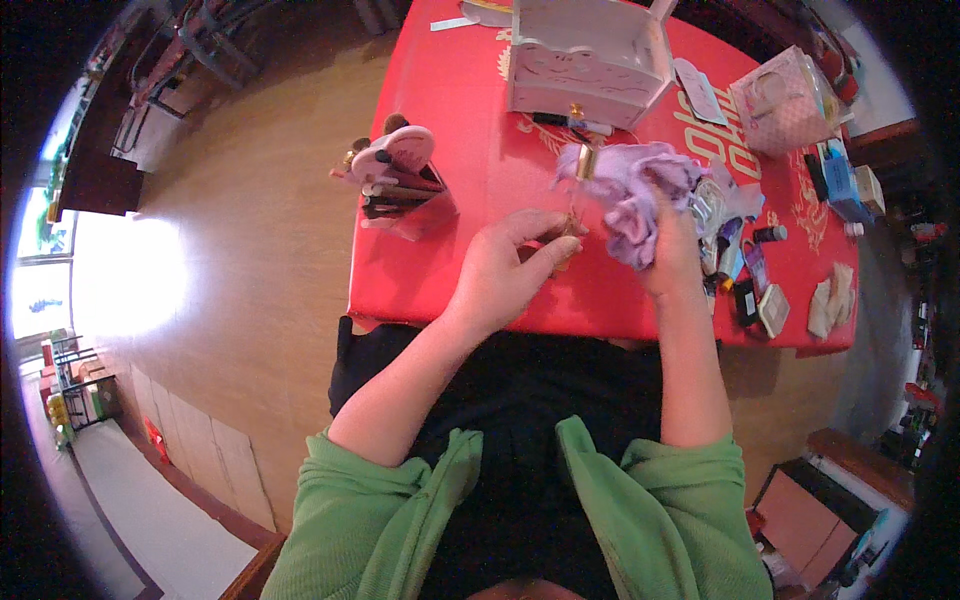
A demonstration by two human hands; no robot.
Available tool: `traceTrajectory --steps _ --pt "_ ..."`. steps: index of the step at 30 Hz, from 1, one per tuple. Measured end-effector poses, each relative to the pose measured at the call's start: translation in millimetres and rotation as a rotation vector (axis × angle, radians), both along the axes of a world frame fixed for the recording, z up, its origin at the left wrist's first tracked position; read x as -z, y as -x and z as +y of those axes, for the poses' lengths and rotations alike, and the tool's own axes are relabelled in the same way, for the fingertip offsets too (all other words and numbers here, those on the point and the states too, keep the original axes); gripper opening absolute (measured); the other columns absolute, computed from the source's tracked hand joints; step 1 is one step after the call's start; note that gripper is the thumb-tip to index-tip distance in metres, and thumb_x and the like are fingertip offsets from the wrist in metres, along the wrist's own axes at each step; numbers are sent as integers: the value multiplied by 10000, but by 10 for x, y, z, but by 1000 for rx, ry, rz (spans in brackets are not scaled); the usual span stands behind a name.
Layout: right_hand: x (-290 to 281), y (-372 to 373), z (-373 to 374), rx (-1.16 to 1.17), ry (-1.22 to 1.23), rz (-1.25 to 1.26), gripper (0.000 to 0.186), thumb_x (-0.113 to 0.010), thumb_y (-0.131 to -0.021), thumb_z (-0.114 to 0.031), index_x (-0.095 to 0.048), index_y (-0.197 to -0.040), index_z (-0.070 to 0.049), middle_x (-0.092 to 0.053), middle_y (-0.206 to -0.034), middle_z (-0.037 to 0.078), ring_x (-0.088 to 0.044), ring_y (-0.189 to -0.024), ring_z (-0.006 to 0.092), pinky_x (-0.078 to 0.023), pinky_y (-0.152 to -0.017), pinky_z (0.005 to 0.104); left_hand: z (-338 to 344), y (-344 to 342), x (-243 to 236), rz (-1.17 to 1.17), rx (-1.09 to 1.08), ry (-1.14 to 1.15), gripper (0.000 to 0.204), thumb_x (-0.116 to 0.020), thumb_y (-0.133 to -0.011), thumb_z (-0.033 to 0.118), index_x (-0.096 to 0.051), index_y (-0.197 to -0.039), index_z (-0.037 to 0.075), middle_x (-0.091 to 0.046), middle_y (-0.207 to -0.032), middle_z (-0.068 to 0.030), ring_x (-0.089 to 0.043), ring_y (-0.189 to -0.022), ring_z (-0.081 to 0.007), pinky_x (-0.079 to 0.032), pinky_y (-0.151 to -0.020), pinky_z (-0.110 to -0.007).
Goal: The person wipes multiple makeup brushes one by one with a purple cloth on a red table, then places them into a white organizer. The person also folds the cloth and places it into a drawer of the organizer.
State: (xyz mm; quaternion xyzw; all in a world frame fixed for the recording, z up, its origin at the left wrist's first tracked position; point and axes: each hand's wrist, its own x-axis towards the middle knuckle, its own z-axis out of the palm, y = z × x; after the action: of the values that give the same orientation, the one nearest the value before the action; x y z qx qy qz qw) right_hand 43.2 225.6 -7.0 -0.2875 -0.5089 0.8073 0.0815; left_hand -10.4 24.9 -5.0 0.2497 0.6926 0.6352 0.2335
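Left hand: point(505, 268) thumb and fingers pinched together on a small item point(572, 222), above table's near part; exact kind too small to tell.
Right hand: point(672, 235) fingers closed on purple cloth, partly hidden by its folds.
Purple cloth: point(635, 185) bunched up, right of the pinched item.
Gold piece: point(587, 163) upright-ish, against cloth's left part in view; can't tell if joined to the pinched item.
Brush holder: point(428, 216) pink, on table left of left hand, filled with brushes and pencils.
White cabinet: point(575, 85) far side, small gold knob.
Right side: small cosmetics point(730, 245) piled beside right hand; pink patterned box point(785, 100) farther back.
Table: point(480, 120) red cover, gold print.
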Motion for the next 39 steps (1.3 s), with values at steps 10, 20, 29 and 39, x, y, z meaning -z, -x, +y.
traceTrajectory --steps 10,20,29,39 --pt "87 -39 -343 -104 -189 337 355 -759 -891 -146 -593 -1190 -50 -661 -1079 38 -637 -959 126 -538 -805 297 9 -76 -42 -321 136 -1 238 -644 -966 149 -668 -1099 -47 -704 -958 -84 -652 -807 -126 -538 -718 -284" --pt "143 -19 -236 18 -165 302 351 -736 -920 -207 -599 -1196 -38 -671 -1069 49 -642 -927 137 -537 -778 304 -12 -80 -53 -477 166 -77 233 -652 -943 68 -654 -1128 -74 -719 -935 -108 -700 -820 -167 -563 -727 -288" --pt "52 -14 -421 -99 -474 349 279 -762 -876 -114 -629 -1106 -30 -687 -1038 52 -651 -949 146 -523 -852 316 48 -161 -49 -39 -187 38 257 -781 -764 58 -685 -991 -16 -715 -885 -101 -686 -754 -143 -540 -673 -283" --pt "74 -101 -597 -125 -586 332 340 -785 -848 -110 -608 -1126 -26 -684 -1058 72 -654 -965 158 -524 -852 326 -12 -59 -20 244 -201 227 329 -702 -683 4 -646 -1008 -1 -663 -849 -175 -675 -763 -304 -532 -686 -376"
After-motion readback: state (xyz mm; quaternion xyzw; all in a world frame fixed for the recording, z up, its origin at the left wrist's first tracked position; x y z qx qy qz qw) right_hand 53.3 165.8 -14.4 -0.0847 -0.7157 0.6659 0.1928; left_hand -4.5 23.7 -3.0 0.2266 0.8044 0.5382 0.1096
